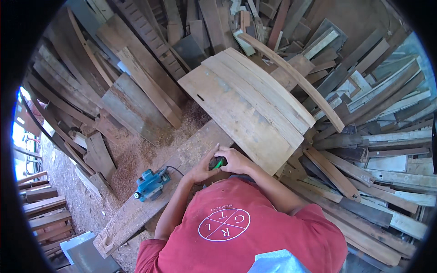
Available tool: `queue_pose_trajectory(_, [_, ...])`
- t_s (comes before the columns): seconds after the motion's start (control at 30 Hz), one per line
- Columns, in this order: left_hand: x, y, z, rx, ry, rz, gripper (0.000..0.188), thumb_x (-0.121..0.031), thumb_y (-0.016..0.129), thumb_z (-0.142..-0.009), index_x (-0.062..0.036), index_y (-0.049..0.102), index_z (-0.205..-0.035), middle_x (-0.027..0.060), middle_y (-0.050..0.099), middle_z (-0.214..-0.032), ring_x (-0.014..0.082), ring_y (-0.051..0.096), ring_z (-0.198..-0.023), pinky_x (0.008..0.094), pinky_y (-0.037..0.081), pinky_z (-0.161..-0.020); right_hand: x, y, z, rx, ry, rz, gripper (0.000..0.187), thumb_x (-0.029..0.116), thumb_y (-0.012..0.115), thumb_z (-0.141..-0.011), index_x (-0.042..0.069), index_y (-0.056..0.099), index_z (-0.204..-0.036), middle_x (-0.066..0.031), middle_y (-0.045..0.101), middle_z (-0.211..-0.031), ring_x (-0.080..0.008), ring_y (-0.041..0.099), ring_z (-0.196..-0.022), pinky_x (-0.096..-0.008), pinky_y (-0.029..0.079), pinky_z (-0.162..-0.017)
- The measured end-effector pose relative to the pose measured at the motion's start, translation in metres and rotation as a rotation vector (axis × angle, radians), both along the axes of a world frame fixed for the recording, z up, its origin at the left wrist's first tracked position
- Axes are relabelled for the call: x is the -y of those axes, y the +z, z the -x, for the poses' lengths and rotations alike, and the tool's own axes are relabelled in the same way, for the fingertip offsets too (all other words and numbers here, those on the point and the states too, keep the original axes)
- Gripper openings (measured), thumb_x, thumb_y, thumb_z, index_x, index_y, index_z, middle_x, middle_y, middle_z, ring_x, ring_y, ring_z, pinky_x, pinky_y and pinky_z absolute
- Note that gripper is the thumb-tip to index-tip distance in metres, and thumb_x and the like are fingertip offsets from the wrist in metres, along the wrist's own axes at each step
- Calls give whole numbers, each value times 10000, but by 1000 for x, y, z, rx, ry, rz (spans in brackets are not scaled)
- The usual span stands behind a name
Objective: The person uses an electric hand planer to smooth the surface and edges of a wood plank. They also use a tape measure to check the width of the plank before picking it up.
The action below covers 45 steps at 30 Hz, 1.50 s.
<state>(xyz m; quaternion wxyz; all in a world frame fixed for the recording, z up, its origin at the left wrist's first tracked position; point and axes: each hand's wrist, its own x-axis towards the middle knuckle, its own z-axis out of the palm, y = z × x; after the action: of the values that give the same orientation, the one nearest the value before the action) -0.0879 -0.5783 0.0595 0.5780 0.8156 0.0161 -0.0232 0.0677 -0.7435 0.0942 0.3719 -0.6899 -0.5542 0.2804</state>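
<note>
Cupping grip: we hold a small green-and-dark object point(220, 163) between both hands, just in front of the chest, seen over the near side of the workbench plank point(122, 222).
Left hand: our left hand point(199, 172) is curled round the object from its side, fingers bent inward; how firmly it presses, we cannot tell.
Right hand: our right hand point(236, 160) closes round the other side, fingertips near or against the left ones.
Good handling: we would do well to let one hand bear the object while the other works it, with the thumbs off any edge or moving part, and to tilt it so that our own fingers hide less.
Elbow room: we should mind the electric planer point(151, 184) and its cable point(175, 168) near our left forearm, and the panel of pale boards point(255, 107) close to the right one.
Object's look: we see a vivid green patch beside a darker part; it looks compact, perhaps hard-cased, though its full outline is hidden.
Surroundings: we have reddish wood shavings point(136, 166) heaped beyond the plank.
</note>
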Motion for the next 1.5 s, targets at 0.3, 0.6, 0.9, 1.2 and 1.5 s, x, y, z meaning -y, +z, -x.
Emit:
queue_pose_trajectory(0.3, [-30, 10, 67, -71, 82, 55, 921, -449, 815, -904, -55, 378, -1613, 205, 533, -1548, 295, 505, -1425, 418, 387, -1183, -39, -2, 52, -186, -184, 83, 344, 200, 946, -738, 16, 751, -954, -66, 740, -832, -122, 683, -747, -307, 574, -734])
queue_pose_trajectory(0.6, [-20, -26, 83, -305, 437, -80, 518, -468, 661, -1003, -213, 622, -1452, 214, 691, -1322, 402, 649, -1227, 483, 493, -1055, -61, -23, -33, -658, 17, 223, 177, 45, 808, -865, 27, 667, -970, -72, 684, -828, -176, 701, -769, -334, 601, -720])
queue_pose_trajectory(0.9, [-64, -84, 69, -379, 494, -93, 356, -314, 676, -990, -44, 723, -1217, 96, 752, -1013, 189, 653, -913, 373, 545, -828, -41, -24, -368, -793, -909, -523, 314, 49, 670, -989, -25, 667, -1294, -108, 710, -1156, -183, 675, -1022, -343, 560, -934])
queue_pose_trajectory(1.2, [-77, -119, -121, -488, 342, -233, 277, -309, 646, -915, -67, 770, -970, 167, 755, -931, 290, 726, -895, 458, 552, -815, 50, -115, -314, -995, -1173, -323, 157, 177, 689, -971, 82, 617, -1073, -54, 634, -913, -174, 652, -731, -282, 518, -610])
queue_pose_trajectory(1.5, [-112, -184, -141, -364, -217, -887, 236, -276, 622, -871, -103, 780, -895, 186, 749, -1038, 358, 726, -960, 503, 565, -836, 145, -143, -222, -1163, -1236, -115, 318, 215, 688, -1001, 80, 615, -1280, -76, 693, -1066, -185, 697, -922, -335, 572, -771])
